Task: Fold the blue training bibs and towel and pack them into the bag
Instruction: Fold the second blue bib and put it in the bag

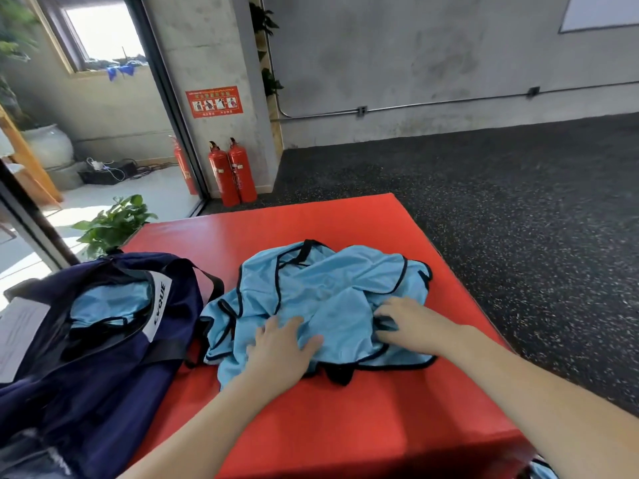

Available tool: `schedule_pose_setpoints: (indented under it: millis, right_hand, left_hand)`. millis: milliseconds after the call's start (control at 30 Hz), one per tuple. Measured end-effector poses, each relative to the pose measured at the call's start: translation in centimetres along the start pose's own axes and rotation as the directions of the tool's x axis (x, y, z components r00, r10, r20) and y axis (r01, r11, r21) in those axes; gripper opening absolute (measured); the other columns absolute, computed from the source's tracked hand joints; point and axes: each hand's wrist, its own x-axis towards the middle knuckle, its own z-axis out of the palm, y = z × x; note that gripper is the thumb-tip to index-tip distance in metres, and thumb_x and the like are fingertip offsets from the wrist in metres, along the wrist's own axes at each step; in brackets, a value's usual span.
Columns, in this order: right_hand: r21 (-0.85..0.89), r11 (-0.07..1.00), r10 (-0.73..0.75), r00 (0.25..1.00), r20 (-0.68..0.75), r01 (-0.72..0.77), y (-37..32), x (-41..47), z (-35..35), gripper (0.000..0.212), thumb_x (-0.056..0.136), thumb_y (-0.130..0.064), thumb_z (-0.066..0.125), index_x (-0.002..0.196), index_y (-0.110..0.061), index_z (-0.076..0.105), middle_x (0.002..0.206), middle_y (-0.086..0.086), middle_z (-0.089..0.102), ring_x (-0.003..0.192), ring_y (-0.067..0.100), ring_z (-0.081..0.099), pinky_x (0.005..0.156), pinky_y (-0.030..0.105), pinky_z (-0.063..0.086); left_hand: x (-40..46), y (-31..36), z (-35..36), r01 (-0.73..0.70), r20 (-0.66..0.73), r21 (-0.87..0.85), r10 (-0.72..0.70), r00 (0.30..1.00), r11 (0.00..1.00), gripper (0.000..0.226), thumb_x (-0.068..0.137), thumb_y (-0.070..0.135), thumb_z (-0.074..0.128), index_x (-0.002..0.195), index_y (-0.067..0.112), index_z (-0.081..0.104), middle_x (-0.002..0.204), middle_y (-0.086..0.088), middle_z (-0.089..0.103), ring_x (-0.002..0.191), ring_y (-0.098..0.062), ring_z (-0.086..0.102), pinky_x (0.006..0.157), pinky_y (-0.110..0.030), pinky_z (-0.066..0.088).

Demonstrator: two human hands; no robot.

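A crumpled light-blue training bib with black trim lies in the middle of a red padded block. My left hand rests flat on the bib's near left part, fingers spread. My right hand lies on its right side, fingertips curled into the black-trimmed edge there. A navy bag stands open on the left of the block, with light-blue fabric showing inside its mouth. More light-blue cloth peeks in at the bottom right corner.
Two red fire extinguishers stand by a concrete pillar beyond the block. A potted plant sits at the far left corner. Dark speckled rubber floor spreads to the right. A white sheet of paper lies left of the bag.
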Motion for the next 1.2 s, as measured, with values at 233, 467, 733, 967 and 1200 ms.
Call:
schedule_pose_setpoints:
  millis: [233,467,733,967,1200]
  right_hand:
    - [-0.004,1.0,-0.031,0.999,-0.039,0.031,1.0,-0.4,0.5,0.043,0.092,-0.057,0.061,0.122,-0.027,0.066,0.112,-0.01,0.055,0.108,0.01,0.054,0.095,0.029,0.045]
    - [0.064,0.997,0.039,0.996,-0.085,-0.034,-0.4,-0.8,2.0,0.043,0.093,-0.062,0.055,0.12,-0.031,0.064,0.1,-0.016,0.05,0.089,0.003,0.054,0.084,0.025,0.048]
    - [0.335,0.939,-0.025,0.989,-0.149,0.074,-5.0,-1.8,3.5,0.029,0.097,-0.042,0.062,0.119,-0.024,0.07,0.114,-0.019,0.064,0.102,-0.001,0.062,0.089,0.015,0.049]
    - [0.25,0.965,-0.001,0.961,-0.276,0.073,-5.2,-1.2,2.6,0.022,0.097,-0.043,0.061,0.111,-0.028,0.069,0.113,-0.019,0.065,0.109,-0.004,0.057,0.098,0.017,0.043]
    - [0.117,0.992,0.07,0.966,-0.248,-0.041,-1.4,2.9,0.6,0.022,0.094,-0.041,0.065,0.111,-0.028,0.07,0.112,-0.012,0.065,0.106,0.008,0.058,0.097,0.031,0.046]
  left_hand:
    - [4.9,-3.1,1.5,-0.111,0.093,0.078,0.104,0.99,0.991,0.071,0.095,0.074,0.024,0.157,0.043,0.014,0.169,-0.005,0.002,0.154,-0.03,-0.005,0.123,-0.055,0.004]
    - [17.0,-4.6,-0.9,-0.401,0.155,0.208,0.375,0.914,0.892,0.106,0.07,0.097,-0.002,0.158,0.04,0.015,0.168,0.0,0.013,0.154,-0.024,0.008,0.124,-0.05,0.015]
    - [27.5,-4.9,-3.7,-0.548,0.217,0.48,0.513,0.831,0.685,0.111,0.071,0.089,-0.021,0.16,0.031,0.01,0.16,-0.012,0.029,0.148,-0.029,0.027,0.119,-0.044,0.028]
    - [23.8,-4.1,-4.9,-0.468,-0.132,0.197,0.496,0.858,0.862,0.052,0.102,0.051,0.043,0.141,0.019,0.054,0.141,-0.004,0.057,0.13,-0.027,0.052,0.106,-0.044,0.043]
    - [11.0,-1.4,-1.5,-0.633,-0.146,-0.034,0.622,0.769,0.774,0.033,0.096,0.045,0.063,0.115,0.02,0.072,0.111,0.004,0.069,0.11,-0.013,0.057,0.097,-0.021,0.039]
